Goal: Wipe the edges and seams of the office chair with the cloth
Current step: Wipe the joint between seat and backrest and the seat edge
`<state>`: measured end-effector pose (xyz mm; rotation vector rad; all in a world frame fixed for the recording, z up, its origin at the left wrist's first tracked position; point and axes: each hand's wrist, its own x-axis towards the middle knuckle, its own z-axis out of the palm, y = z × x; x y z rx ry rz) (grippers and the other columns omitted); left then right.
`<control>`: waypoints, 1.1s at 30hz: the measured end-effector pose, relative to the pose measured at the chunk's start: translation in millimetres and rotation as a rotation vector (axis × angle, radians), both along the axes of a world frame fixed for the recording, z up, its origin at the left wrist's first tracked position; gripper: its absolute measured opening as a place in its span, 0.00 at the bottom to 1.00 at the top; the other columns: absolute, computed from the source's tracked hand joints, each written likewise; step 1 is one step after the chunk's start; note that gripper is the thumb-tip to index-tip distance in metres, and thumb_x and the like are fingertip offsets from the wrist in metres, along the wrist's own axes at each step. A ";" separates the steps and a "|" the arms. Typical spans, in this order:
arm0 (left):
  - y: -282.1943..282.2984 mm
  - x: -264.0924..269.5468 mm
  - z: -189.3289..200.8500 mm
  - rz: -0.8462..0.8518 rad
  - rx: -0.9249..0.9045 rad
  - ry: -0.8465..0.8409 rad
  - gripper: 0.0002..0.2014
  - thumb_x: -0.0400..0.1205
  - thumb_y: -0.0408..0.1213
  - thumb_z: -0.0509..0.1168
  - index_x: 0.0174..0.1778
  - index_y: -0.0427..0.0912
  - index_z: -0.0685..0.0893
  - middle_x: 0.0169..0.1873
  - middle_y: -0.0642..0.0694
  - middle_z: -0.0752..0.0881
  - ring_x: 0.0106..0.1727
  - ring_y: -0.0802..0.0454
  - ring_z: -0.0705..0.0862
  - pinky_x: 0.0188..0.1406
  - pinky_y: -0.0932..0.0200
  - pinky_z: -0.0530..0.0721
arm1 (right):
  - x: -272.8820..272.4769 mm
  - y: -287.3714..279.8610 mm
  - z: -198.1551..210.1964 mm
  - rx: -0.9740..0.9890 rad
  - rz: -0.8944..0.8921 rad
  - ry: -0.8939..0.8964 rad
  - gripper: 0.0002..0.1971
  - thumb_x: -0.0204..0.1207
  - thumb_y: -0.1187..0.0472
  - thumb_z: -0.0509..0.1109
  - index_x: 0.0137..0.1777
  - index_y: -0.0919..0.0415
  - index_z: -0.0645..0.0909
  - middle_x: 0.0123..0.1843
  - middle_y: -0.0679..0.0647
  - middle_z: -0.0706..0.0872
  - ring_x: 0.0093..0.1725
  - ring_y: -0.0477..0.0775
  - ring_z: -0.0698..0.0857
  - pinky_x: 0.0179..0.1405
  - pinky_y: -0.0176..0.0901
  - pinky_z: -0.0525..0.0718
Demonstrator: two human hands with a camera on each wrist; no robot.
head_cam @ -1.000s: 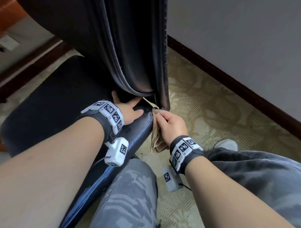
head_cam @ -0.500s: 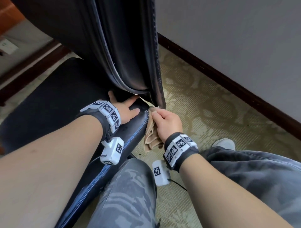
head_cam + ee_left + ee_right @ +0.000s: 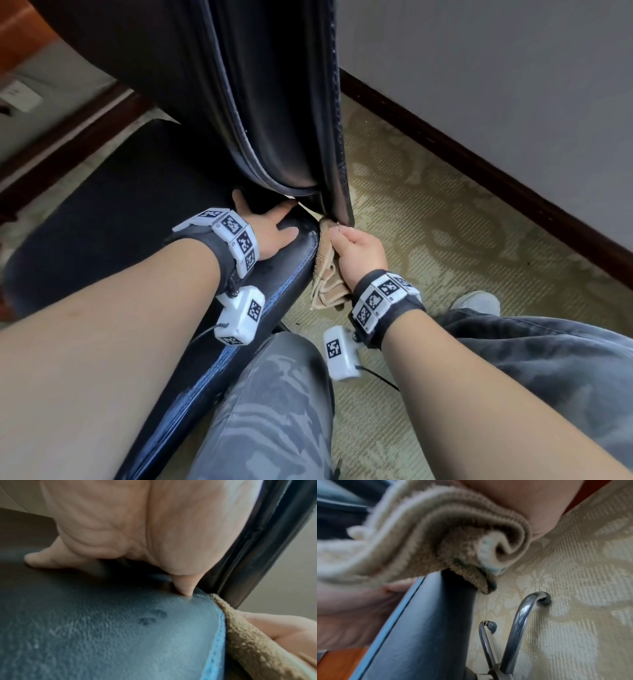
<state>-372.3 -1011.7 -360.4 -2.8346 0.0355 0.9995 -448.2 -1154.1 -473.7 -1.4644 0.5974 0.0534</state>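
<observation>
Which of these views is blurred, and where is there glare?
Head view: mostly sharp; soft sheen on the seat corner beside the left hand. Left wrist view: palm blurred, seat grain and cloth clearer. Right wrist view: cloth smeared at left, glare streak along the chrome leg.

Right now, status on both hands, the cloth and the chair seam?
Left hand flat on the seat, bracing. Right hand grips the cloth, pressed at the seat's rear corner by the backrest. Nothing in the way.

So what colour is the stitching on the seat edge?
Light blue stitching along the dark seat; clearest in the left wrist view.
</observation>
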 end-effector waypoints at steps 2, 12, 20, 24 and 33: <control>0.9 0.9 -0.9 0.003 -0.003 0.006 0.31 0.90 0.66 0.51 0.88 0.79 0.45 0.88 0.29 0.29 0.87 0.16 0.53 0.88 0.37 0.51 | 1.1 -2.5 -4.4 0.021 -0.029 0.078 0.08 0.81 0.54 0.73 0.44 0.51 0.93 0.35 0.45 0.90 0.36 0.44 0.87 0.45 0.39 0.85; -2.2 -2.2 4.2 0.027 -0.007 0.011 0.30 0.90 0.65 0.51 0.87 0.80 0.45 0.88 0.32 0.28 0.86 0.14 0.52 0.88 0.34 0.49 | -2.5 -16.8 -22.7 0.036 0.163 0.284 0.16 0.88 0.59 0.64 0.72 0.59 0.83 0.66 0.59 0.88 0.65 0.58 0.87 0.68 0.41 0.80; -1.6 -2.1 4.9 0.016 -0.018 -0.002 0.31 0.91 0.65 0.52 0.88 0.78 0.46 0.89 0.31 0.29 0.87 0.16 0.52 0.88 0.36 0.51 | -6.1 -3.1 -4.3 0.209 -0.042 0.105 0.10 0.72 0.50 0.75 0.49 0.50 0.94 0.51 0.52 0.95 0.56 0.57 0.92 0.69 0.62 0.85; -1.6 -0.9 1.6 0.020 -0.022 -0.002 0.31 0.90 0.65 0.52 0.88 0.79 0.46 0.88 0.31 0.29 0.87 0.15 0.50 0.87 0.33 0.50 | -16.8 -12.1 12.3 -0.192 0.152 -0.043 0.12 0.85 0.50 0.68 0.58 0.50 0.91 0.52 0.44 0.93 0.56 0.46 0.89 0.66 0.50 0.84; 7.9 2.2 -6.5 0.000 -0.051 -0.019 0.31 0.89 0.67 0.51 0.87 0.81 0.45 0.88 0.32 0.27 0.86 0.16 0.54 0.88 0.36 0.51 | -26.3 -12.8 21.2 -0.688 0.384 -0.296 0.15 0.89 0.50 0.63 0.72 0.39 0.82 0.70 0.36 0.84 0.68 0.41 0.81 0.68 0.36 0.77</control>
